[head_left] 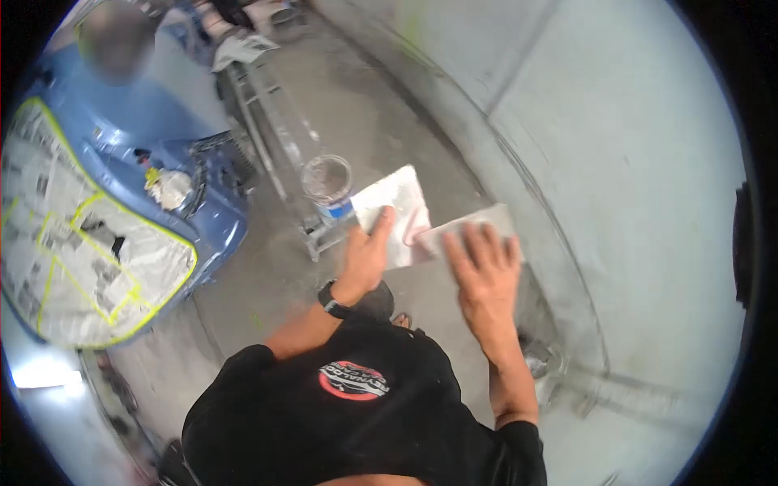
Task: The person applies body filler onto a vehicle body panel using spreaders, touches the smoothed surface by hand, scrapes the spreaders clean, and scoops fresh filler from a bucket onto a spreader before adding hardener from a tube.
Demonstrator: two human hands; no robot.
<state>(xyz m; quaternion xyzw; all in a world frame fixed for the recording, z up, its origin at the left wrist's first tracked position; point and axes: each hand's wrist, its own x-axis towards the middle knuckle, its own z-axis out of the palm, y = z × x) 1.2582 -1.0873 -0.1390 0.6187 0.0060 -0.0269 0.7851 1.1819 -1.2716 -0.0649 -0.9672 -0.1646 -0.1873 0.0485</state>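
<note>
My left hand [369, 253], with a dark watch on the wrist, grips a white mixing board [397, 193], its thumb lying on top. A pinkish smear of paste [418, 230] shows on the board's right side. In my right hand [488, 279] is a pale, flat spreader [496, 215], with the fingers laid across its face. The spreader's left end meets the board's right edge at the smear. Just left of the board, an open can [327, 180] with greyish contents and a blue band stands on a metal stand.
The long metal stand [263, 113] runs away from me, with paper on its far end. At left is a blue car body [121, 121] with taped masking paper [97, 275]. A pale wall [632, 162] rises on the right. Another person stands at far left.
</note>
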